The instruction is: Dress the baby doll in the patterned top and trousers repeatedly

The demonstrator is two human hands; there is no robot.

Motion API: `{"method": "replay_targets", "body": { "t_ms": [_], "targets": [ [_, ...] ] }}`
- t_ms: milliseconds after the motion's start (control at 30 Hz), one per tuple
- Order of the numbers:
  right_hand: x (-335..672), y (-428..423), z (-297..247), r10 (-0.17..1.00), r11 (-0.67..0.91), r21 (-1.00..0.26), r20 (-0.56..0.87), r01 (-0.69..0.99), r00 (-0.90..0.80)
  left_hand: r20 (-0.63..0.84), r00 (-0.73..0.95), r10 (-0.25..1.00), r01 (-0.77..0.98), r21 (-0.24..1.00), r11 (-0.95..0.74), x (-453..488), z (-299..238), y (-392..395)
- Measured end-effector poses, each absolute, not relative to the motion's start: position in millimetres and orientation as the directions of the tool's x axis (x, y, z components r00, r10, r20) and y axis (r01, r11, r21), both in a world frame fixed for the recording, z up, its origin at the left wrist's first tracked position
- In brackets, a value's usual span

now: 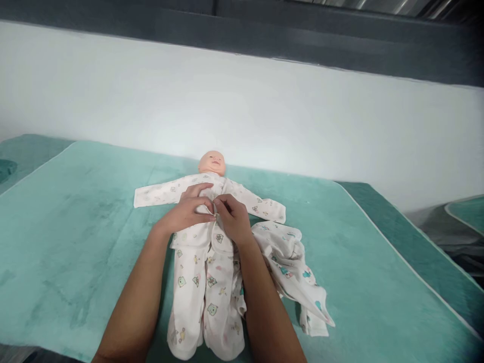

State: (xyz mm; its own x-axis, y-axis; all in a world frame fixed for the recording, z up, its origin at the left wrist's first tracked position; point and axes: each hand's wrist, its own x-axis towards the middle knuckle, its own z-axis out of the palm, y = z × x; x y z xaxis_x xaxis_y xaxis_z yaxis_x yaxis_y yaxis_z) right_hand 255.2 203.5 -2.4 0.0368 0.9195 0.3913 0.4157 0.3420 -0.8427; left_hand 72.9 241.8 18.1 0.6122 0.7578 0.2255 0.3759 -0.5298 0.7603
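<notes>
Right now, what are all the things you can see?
Doll: one, peach head, lying face up on the mat, head toward the wall.
Sleepsuit: one, white with small coloured prints, on the doll.
Loose garment: one, white with prints, crumpled beside the doll's legs.
Mat: one, teal, under the doll.
Wall: one, white, behind the mat.
Left hand: one, bare, pinching the sleepsuit at the chest.
Right hand: one, bare, pinching there too.

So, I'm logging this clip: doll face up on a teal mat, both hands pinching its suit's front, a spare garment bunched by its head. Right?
Not quite: the head view shows the spare garment bunched beside the doll's legs, not its head. The teal mat, left hand and right hand pinching the suit: as stated.
</notes>
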Motion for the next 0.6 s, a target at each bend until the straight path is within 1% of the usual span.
{"method": "replay_targets", "body": {
  "t_ms": [133,200,267,367,433,467,533,600],
  "targets": [
    [255.7,201.6,-3.2,0.930,0.325,-0.863,0.366,0.385,0.036,0.270,0.581,0.768,0.408,0.720,-0.562,76.8,17.0,241.0],
    [255.3,201.0,-4.7,0.934,0.302,-0.877,0.352,0.373,0.070,0.268,0.580,0.769,0.386,0.741,-0.549,76.8,15.8,242.0],
    [254.6,202.7,-6.9,0.925,0.285,-0.895,0.351,0.344,0.146,0.268,0.567,0.779,0.330,0.793,-0.513,75.7,13.1,244.5],
    [254.8,210.3,-10.1,0.875,0.260,-0.932,0.338,0.253,0.345,0.322,0.477,0.818,0.185,0.873,-0.451,73.2,7.0,249.7],
    [256.1,214.0,-11.4,0.834,0.203,-0.958,0.277,0.202,0.477,0.352,0.395,0.848,0.120,0.896,-0.427,71.2,3.8,252.5],
    [256.4,213.1,-11.9,0.819,0.158,-0.971,0.230,0.179,0.526,0.354,0.361,0.863,0.117,0.901,-0.418,70.2,2.8,253.5],
    [254.4,201.8,-13.9,0.800,0.064,-0.990,0.126,0.126,0.586,0.343,0.312,0.886,0.141,0.905,-0.400,68.1,1.5,254.9],
    [246.1,176.4,-18.7,0.797,0.000,-0.998,0.039,0.066,0.602,0.339,0.270,0.901,0.150,0.910,-0.387,66.6,-0.3,256.6]
  ]
}}
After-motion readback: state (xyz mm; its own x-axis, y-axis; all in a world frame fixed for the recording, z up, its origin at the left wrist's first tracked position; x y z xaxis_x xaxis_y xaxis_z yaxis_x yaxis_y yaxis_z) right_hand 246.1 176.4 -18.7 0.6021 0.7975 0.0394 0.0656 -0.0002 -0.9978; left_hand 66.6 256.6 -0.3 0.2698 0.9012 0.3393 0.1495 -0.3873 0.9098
